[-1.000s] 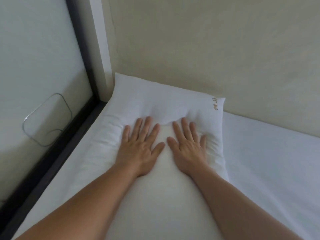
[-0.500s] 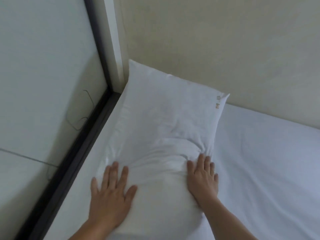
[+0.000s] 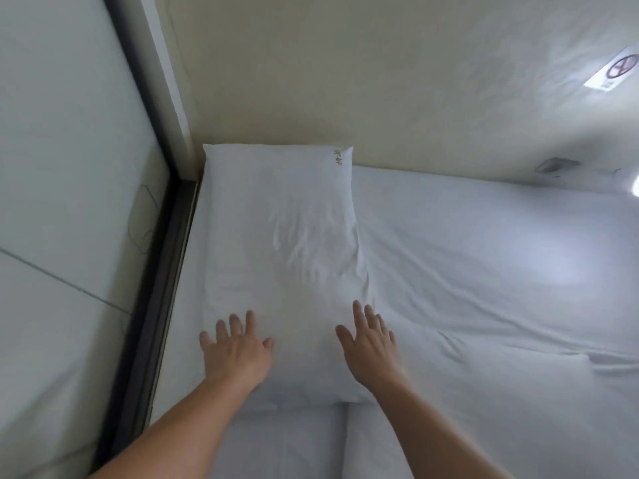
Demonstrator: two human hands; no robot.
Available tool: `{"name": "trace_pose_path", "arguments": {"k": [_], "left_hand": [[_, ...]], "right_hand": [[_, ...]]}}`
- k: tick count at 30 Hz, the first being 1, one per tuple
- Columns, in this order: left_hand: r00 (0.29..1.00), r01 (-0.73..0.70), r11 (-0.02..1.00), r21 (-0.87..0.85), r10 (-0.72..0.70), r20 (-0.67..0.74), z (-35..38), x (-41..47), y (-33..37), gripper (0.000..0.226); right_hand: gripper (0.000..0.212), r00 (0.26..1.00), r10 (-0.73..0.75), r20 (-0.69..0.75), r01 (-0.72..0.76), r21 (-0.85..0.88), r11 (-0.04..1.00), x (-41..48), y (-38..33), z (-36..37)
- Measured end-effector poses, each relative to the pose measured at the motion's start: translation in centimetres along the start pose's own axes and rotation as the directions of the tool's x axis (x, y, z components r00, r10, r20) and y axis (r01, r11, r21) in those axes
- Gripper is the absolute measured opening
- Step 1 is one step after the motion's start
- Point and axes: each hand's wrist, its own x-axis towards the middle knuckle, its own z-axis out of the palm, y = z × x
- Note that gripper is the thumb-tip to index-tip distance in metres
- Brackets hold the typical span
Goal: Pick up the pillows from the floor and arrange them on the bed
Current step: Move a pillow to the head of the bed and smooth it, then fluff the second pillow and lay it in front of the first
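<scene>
A white pillow (image 3: 283, 243) with small gold lettering at its far right corner lies flat on the white bed (image 3: 484, 271), its far end against the beige wall and its left side along the bed's left edge. My left hand (image 3: 235, 350) rests flat, fingers spread, on the pillow's near left part. My right hand (image 3: 370, 344) is flat with fingers apart over the pillow's near right edge. Neither hand grips anything. A second white cushion or folded cover (image 3: 283, 440) lies just below the pillow's near end.
A dark frame (image 3: 152, 288) and a pale glossy panel (image 3: 69, 202) run along the left of the bed. The beige wall (image 3: 345, 81) stands behind, with a no-smoking sign (image 3: 615, 72) at the upper right and a small wall fitting (image 3: 556, 165) near the far right.
Both hands slid back along the pillow from its middle to its near end, spreading apart. The view pulled back and now shows more of the bed and wall.
</scene>
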Motion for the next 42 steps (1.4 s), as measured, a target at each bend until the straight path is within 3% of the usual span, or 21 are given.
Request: {"name": "trace_pose_path", "arguments": {"k": [4, 10, 18, 22, 24, 26, 28, 30, 32, 34, 37, 39, 42], "left_hand": [[0.955, -0.287, 0.958, 0.003, 0.286, -0.077, 0.1, -2.9, 7.8, 0.064], [0.839, -0.537, 0.837, 0.100, 0.543, -0.035, 6.8, -9.1, 19.4, 0.065], [0.840, -0.541, 0.814, 0.212, 0.536, 0.088, 18.4, -16.5, 30.4, 0.072], [0.888, -0.460, 0.861, 0.217, 0.449, 0.100, 22.5, -16.4, 34.4, 0.092], [0.903, -0.428, 0.867, 0.253, 0.415, 0.106, 24.1, -15.9, 35.4, 0.109], [0.912, -0.409, 0.843, 0.349, 0.394, 0.117, 25.4, -15.8, 35.8, 0.111], [0.910, -0.408, 0.833, 0.373, 0.405, 0.091, 26.6, -15.5, 35.5, 0.076], [0.892, -0.394, 0.796, 0.460, 0.452, -0.020, 27.0, -15.1, 35.4, 0.041], [0.868, -0.375, 0.753, 0.540, 0.490, -0.080, 26.5, -15.3, 35.2, 0.022], [0.856, -0.425, 0.775, 0.468, 0.513, -0.072, 26.1, -15.4, 34.8, 0.023], [0.813, -0.496, 0.826, 0.267, 0.550, -0.191, 24.1, -18.0, 33.3, 0.023], [0.743, -0.591, 0.800, 0.102, 0.589, -0.318, 21.9, -21.4, 31.4, 0.021], [0.580, -0.745, 0.666, -0.013, 0.638, -0.506, 20.1, -26.7, 28.3, 0.014]], "right_hand": [[0.067, 0.999, 0.045, -0.026, -0.045, -0.021, 0.999, -4.2, 4.7, -1.8], [0.069, 0.996, 0.089, -0.031, -0.092, -0.098, 0.991, -9.7, 19.0, -4.2], [0.107, 0.986, -0.020, 0.163, 0.065, -0.277, 0.959, -12.0, 37.9, -2.4], [0.125, 0.975, -0.137, 0.175, 0.190, -0.340, 0.921, -8.3, 42.1, -0.2], [0.116, 0.976, -0.172, 0.137, 0.212, -0.377, 0.902, -7.6, 43.3, 2.0], [0.087, 0.962, -0.269, 0.048, 0.265, -0.397, 0.879, -7.3, 44.6, 4.1], [0.043, 0.922, -0.380, -0.074, 0.328, -0.373, 0.868, -7.4, 45.2, 5.4], [0.034, 0.894, -0.421, -0.155, 0.350, -0.346, 0.871, -7.5, 45.2, 5.7], [0.024, 0.907, -0.385, -0.170, 0.326, -0.294, 0.898, -7.7, 45.1, 5.2], [0.010, 0.881, -0.387, -0.271, 0.325, -0.247, 0.913, -9.1, 45.4, 4.4], [0.015, 0.792, -0.391, -0.469, 0.388, -0.108, 0.915, -13.2, 46.2, 2.4], [0.011, 0.713, -0.391, -0.582, 0.456, -0.038, 0.889, -16.3, 46.1, 0.9], [0.004, 0.566, -0.355, -0.744, 0.579, 0.052, 0.814, -20.8, 45.8, 0.3]]}}
